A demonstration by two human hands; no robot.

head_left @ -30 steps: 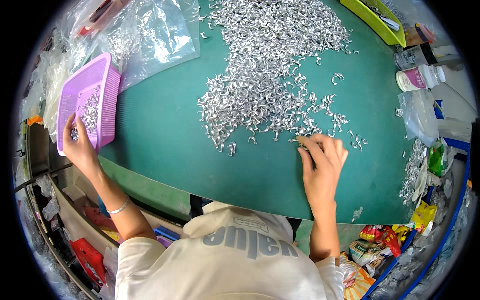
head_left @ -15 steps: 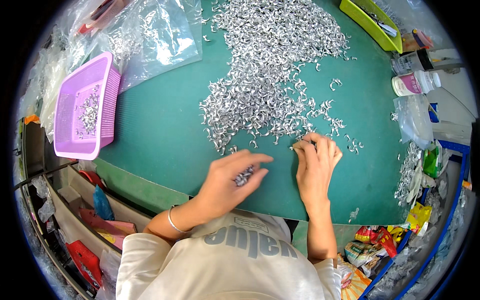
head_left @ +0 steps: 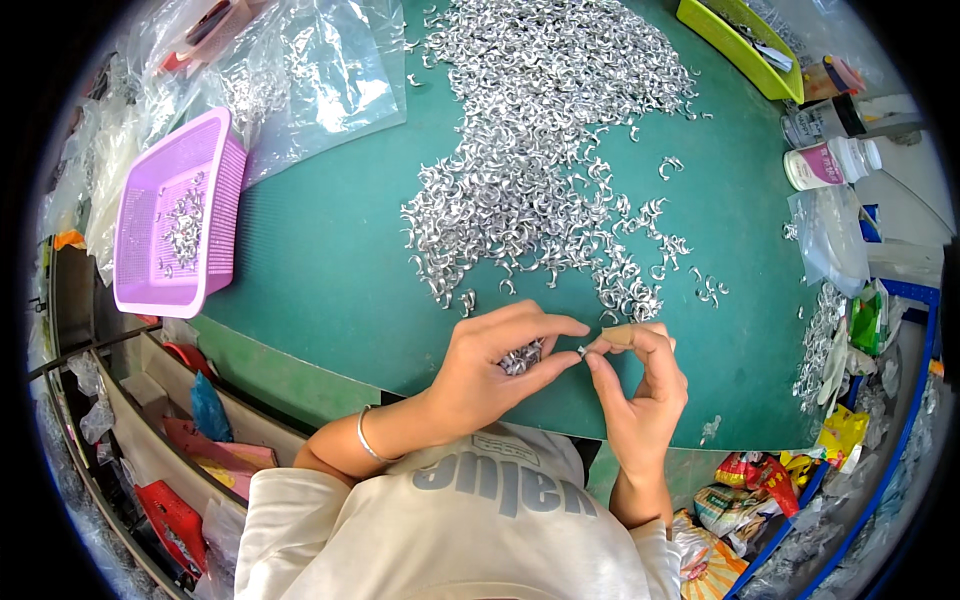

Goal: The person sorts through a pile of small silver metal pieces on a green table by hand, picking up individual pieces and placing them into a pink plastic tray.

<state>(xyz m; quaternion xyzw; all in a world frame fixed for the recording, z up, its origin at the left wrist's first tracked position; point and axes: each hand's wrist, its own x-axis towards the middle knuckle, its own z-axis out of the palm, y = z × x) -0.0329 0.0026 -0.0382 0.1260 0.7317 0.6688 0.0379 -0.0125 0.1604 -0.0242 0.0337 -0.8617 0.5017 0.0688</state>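
Many small curved silver metal pieces (head_left: pixel 520 180) lie heaped on the green table mat (head_left: pixel 330 250). My left hand (head_left: pixel 495 365) is curled round a bunch of the same metal pieces (head_left: pixel 521 357), with its thumb and forefinger reaching toward the right hand. A tiny metal piece (head_left: pixel 582 351) shows between the fingertips of the two hands. My right hand (head_left: pixel 640 385) pinches it with thumb and forefinger; a tan wrap covers one finger. Both hands hover over the mat, in front of the heap's near edge.
At the left stands a purple plastic basket (head_left: pixel 222 220) with some metal pieces inside. Clear plastic bags (head_left: pixel 330 80) lie at the back left. A lime-green tray (head_left: pixel 790 85) is at the back right, with bottles (head_left: pixel 830 163) along the right edge.
My right hand has come back from the heap's near edge toward me, a small metal piece now at its fingertips. My left hand has moved right to meet it, still holding its bunch.
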